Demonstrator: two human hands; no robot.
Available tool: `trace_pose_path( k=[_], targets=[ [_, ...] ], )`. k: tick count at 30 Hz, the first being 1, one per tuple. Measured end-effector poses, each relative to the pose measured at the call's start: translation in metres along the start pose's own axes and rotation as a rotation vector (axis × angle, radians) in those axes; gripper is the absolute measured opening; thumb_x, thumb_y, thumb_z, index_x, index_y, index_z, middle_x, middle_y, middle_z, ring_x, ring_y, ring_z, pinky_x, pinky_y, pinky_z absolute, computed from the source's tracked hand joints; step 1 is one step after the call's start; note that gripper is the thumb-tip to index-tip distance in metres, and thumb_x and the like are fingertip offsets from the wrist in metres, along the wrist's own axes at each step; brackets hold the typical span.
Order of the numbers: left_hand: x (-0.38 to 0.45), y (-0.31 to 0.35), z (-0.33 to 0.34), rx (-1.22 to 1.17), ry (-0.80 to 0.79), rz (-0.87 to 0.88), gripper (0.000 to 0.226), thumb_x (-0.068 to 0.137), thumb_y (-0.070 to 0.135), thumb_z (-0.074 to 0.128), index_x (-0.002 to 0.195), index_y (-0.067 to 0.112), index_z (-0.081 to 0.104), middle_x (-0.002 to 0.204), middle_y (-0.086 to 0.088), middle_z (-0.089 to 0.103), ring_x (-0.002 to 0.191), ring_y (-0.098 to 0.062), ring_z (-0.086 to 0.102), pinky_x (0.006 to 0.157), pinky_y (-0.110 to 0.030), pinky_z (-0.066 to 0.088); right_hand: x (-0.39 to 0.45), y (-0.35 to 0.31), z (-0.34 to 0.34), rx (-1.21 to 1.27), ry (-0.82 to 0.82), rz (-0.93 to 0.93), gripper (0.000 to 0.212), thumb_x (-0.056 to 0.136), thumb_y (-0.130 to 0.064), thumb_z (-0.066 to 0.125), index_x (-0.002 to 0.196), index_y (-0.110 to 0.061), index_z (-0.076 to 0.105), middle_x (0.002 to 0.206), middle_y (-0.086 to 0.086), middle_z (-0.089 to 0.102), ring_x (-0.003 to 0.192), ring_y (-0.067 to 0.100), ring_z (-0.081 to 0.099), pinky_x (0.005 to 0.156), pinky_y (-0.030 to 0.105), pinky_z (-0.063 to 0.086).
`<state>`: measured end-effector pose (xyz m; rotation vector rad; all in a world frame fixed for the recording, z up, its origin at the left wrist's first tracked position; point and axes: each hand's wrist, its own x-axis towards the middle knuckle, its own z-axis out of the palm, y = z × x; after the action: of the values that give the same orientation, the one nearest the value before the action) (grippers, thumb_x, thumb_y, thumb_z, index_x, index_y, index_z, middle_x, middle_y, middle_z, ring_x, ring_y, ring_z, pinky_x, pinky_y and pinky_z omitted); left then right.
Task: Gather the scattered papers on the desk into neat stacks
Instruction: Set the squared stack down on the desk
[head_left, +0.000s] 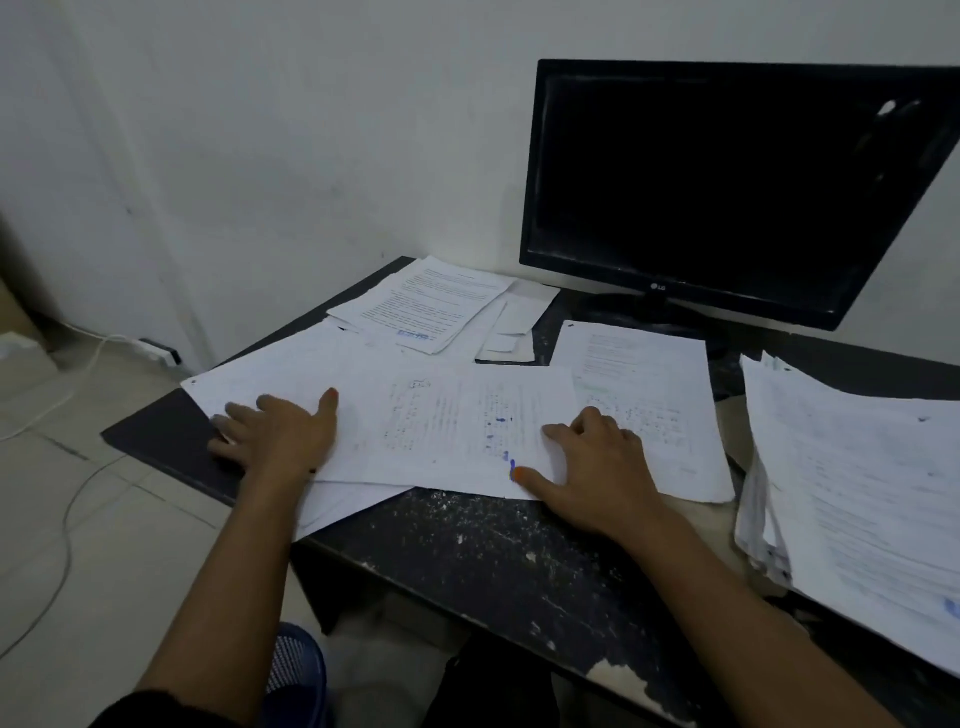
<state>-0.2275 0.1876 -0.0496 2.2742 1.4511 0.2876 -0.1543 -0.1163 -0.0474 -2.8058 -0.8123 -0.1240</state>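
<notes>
1. The left hand (278, 434) is laid flat, fingers spread, on the loose papers (447, 421) at the near left of the desk (498, 551).
2. The right hand (597, 467) is pressed on the same sheets, fingers partly bent, nothing grasped.
3. More papers are seen far left (431, 304), and a thick pile (852, 483) at right, beside the monitor (727, 182).

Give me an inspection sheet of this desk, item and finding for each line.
Surface: dark desk, top scuffed and flecked white.
Job's things: loose sheets overlapping mid-desk; far pile askew; thick stack at right.
Clutter: nothing seen.
Hands: left hand flat on left sheets; right hand resting on centre sheet.
Cables: white cable on floor at left.
Surroundings: dark monitor, white wall.
</notes>
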Motion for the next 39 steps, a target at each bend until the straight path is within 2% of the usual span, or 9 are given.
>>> trace_pose_path(
  k=[4, 10, 13, 18, 21, 25, 31, 35, 39],
  targets=[
    [-0.004, 0.001, -0.006, -0.216, 0.059, 0.129, 0.078, 0.094, 0.063, 0.038, 0.144, 0.003, 0.035, 0.148, -0.021, 0.038, 0.138, -0.040, 0.029, 0.113, -0.053, 0.016, 0.001, -0.014, 0.003, -0.034, -0.013, -0.057, 0.078, 0.081, -0.081, 0.033, 0.138, -0.029, 0.043, 0.126, -0.001, 0.042, 0.119, 0.020, 0.041, 0.110, 0.048, 0.021],
    [-0.004, 0.001, -0.024, -0.718, 0.159, 0.049, 0.063, 0.089, 0.052, 0.058, 0.130, 0.005, 0.051, 0.132, -0.009, 0.050, 0.117, -0.028, 0.053, 0.097, -0.044, 0.047, 0.021, -0.043, 0.008, -0.214, -0.028, 0.071, 0.081, 0.086, -0.078, 0.020, 0.133, -0.019, 0.048, 0.140, 0.009, 0.039, 0.128, 0.032, 0.033, 0.104, 0.055, 0.017],
    [-0.009, -0.001, -0.027, -0.799, 0.112, 0.052, 0.048, 0.089, 0.036, 0.066, 0.120, 0.000, 0.056, 0.119, -0.007, 0.058, 0.100, -0.021, 0.059, 0.080, -0.033, 0.048, 0.026, -0.053, 0.007, -0.174, 0.028, 0.090, 0.084, 0.086, -0.078, 0.016, 0.125, -0.016, 0.056, 0.136, 0.010, 0.046, 0.124, 0.031, 0.039, 0.104, 0.055, 0.015],
    [-0.014, 0.000, -0.036, -1.005, -0.073, -0.052, 0.063, 0.084, 0.020, 0.076, 0.134, 0.001, 0.044, 0.116, -0.003, 0.051, 0.097, -0.021, 0.052, 0.081, -0.031, 0.042, 0.021, -0.044, 0.007, 0.167, 0.128, -0.100, 0.059, 0.093, -0.066, 0.033, 0.134, -0.028, 0.050, 0.127, -0.004, 0.058, 0.120, 0.018, 0.049, 0.104, 0.042, 0.028],
    [-0.017, 0.001, -0.039, -0.980, -0.223, -0.030, 0.047, 0.081, 0.009, 0.078, 0.120, 0.000, 0.053, 0.113, -0.011, 0.058, 0.078, -0.023, 0.057, 0.066, -0.032, 0.046, 0.021, -0.022, 0.007, 0.096, 0.044, 0.088, 0.076, 0.090, -0.070, 0.032, 0.149, -0.023, 0.027, 0.151, 0.007, 0.035, 0.140, 0.028, 0.027, 0.113, 0.050, 0.020],
    [-0.023, 0.003, -0.032, -0.974, -0.310, 0.047, 0.043, 0.079, -0.008, 0.072, 0.120, -0.007, 0.057, 0.117, -0.019, 0.063, 0.087, -0.029, 0.059, 0.075, -0.036, 0.046, 0.023, -0.004, 0.010, 0.077, -0.149, 0.321, 0.090, 0.089, -0.075, 0.019, 0.154, -0.017, 0.003, 0.161, 0.015, 0.001, 0.147, 0.041, -0.004, 0.115, 0.062, -0.004],
    [-0.030, 0.012, -0.046, -1.228, -0.129, 0.199, 0.044, 0.087, 0.005, 0.069, 0.129, 0.008, 0.057, 0.116, -0.003, 0.066, 0.101, -0.022, 0.066, 0.090, -0.039, 0.053, 0.020, -0.002, 0.008, 0.190, -0.030, 0.135, 0.081, 0.091, -0.072, 0.020, 0.153, -0.021, 0.015, 0.157, 0.004, 0.027, 0.143, 0.028, 0.024, 0.116, 0.054, 0.013],
    [-0.027, 0.036, -0.070, -1.448, -0.067, 0.219, 0.041, 0.087, 0.003, 0.068, 0.127, 0.005, 0.059, 0.106, 0.004, 0.068, 0.091, -0.010, 0.069, 0.080, -0.026, 0.058, 0.019, -0.002, 0.002, 0.359, -0.017, 0.055, 0.083, 0.089, -0.073, 0.026, 0.154, -0.023, 0.014, 0.155, 0.001, 0.033, 0.138, 0.023, 0.035, 0.115, 0.047, 0.024],
    [-0.034, 0.071, -0.082, -1.602, -0.182, 0.267, 0.032, 0.091, 0.003, 0.063, 0.123, 0.003, 0.060, 0.104, 0.003, 0.067, 0.078, -0.003, 0.070, 0.064, -0.016, 0.055, 0.021, -0.001, -0.009, 0.845, 0.060, 0.159, 0.074, 0.092, -0.067, 0.028, 0.152, -0.024, 0.024, 0.149, 0.002, 0.043, 0.130, 0.019, 0.046, 0.110, 0.038, 0.033]
  ],
)
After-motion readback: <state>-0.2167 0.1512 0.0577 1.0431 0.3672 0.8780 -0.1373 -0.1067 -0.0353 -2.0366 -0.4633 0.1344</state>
